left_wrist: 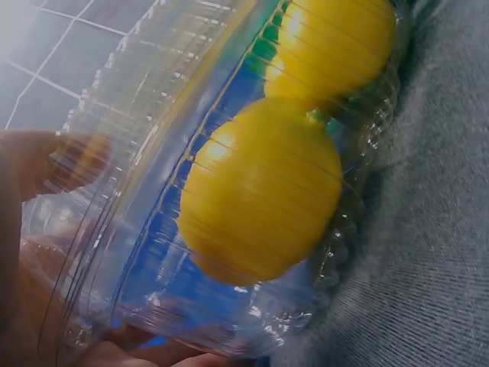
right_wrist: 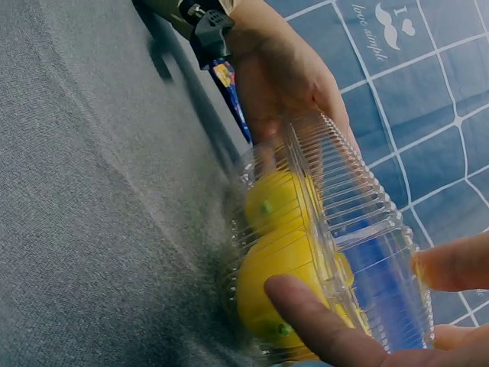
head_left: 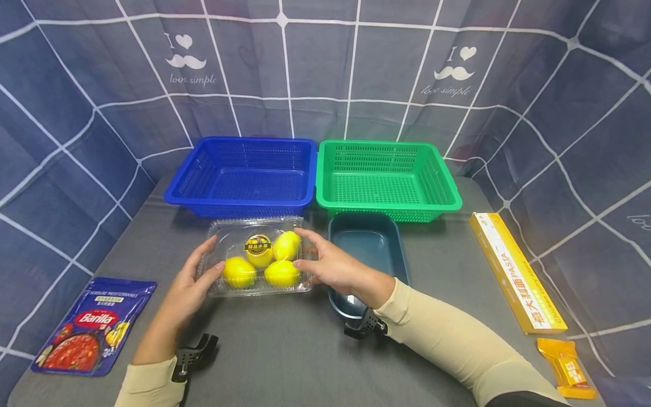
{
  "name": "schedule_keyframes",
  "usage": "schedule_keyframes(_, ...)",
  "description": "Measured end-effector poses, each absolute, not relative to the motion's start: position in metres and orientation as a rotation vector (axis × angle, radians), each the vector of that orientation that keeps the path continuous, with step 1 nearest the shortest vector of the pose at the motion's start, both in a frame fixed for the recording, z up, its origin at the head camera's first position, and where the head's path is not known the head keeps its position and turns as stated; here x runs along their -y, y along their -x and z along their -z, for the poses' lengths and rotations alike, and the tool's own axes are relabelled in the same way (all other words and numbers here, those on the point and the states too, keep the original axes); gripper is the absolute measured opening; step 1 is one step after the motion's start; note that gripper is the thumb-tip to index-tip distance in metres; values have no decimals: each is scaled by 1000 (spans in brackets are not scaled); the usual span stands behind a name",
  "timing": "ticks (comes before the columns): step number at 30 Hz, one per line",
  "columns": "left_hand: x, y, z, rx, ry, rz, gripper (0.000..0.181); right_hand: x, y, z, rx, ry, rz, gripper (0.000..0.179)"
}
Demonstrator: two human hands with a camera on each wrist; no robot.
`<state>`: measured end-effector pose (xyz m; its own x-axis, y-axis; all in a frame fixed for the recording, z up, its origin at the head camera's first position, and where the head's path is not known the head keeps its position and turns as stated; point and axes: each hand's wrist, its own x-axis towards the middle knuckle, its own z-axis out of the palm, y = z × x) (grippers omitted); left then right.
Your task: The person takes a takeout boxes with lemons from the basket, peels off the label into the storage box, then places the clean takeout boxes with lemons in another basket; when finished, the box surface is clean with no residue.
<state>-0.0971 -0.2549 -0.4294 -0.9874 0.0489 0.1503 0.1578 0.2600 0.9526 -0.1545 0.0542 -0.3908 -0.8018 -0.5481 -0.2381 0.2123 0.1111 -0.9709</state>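
Box [head_left: 231, 239], clear plastic, lid on, sits at centre-left of the head view, just in front of the blue basket [head_left: 239, 202]. Four lemons [head_left: 282, 275] inside, seen through the plastic; round label [head_left: 259, 247] on the lid, over one lemon.

Left hand [head_left: 187, 288] grips the box's left end, thumb on the near side, fingers toward the far side. Right hand [head_left: 335, 264] grips the right end; in the right wrist view its thumb lies across the side wall, before a lemon. Cannot tell whether the box touches the desk [head_left: 285, 350]. Left wrist view: two lemons large at centre and top, green and blue visible through the plastic.

Blue basket upper left of centre; green basket [head_left: 389, 207] beside it, upper right of centre. Dark dish [head_left: 368, 249] in front of the green one, partly behind the right hand and forearm.

Lower left: blue Barilla pouch [head_left: 94, 327], lying flat. Right side: pasta carton [head_left: 517, 271], lying slantwise; orange packet [head_left: 567, 367] below it, lower right corner. Grey-blue checked curtain [head_left: 320, 62] behind and on both sides.
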Motion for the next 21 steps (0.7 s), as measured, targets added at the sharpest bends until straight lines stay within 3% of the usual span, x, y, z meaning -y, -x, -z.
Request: schedule_keyframes(21,257,100,440,2398,137,1904,67,-54,152,392,-1863,364,1695,87)
